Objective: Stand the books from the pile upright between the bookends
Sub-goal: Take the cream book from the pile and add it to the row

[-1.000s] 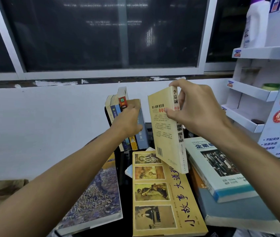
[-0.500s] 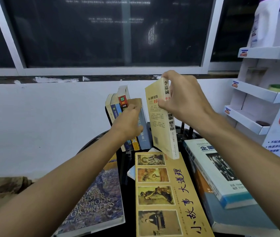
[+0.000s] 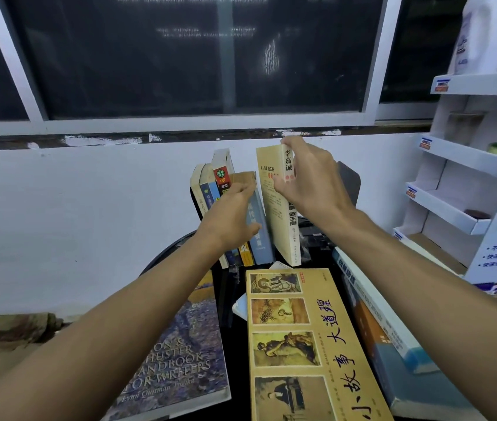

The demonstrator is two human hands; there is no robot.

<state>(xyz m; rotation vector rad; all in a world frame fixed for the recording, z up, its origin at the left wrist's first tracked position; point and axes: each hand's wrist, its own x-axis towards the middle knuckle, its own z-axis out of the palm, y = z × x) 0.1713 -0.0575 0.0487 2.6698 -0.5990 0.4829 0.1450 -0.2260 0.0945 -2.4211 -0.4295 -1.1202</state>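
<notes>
Your right grip (image 3: pixel 311 183) is clenched on the upper spine of the cream-yellow paperback book (image 3: pixel 274 208), fingers over its top edge and thumb on the cover. The book hangs below that grip. Its long axis is near upright, with the top leaning a little left toward the row of standing paperbacks (image 3: pixel 210 183) and the spine turned toward you. I cannot tell whether its lower edge touches the black round worktop (image 3: pixel 162 258). Your left grip (image 3: pixel 229 217), fingers straight, presses flat on the row's blue-grey end book (image 3: pixel 260 238). The slot lies between that end book and the dark metal bookend (image 3: pixel 351 180) behind your right wrist. My judgement is that you should lower the book along its long axis, then close it leftward.
</notes>
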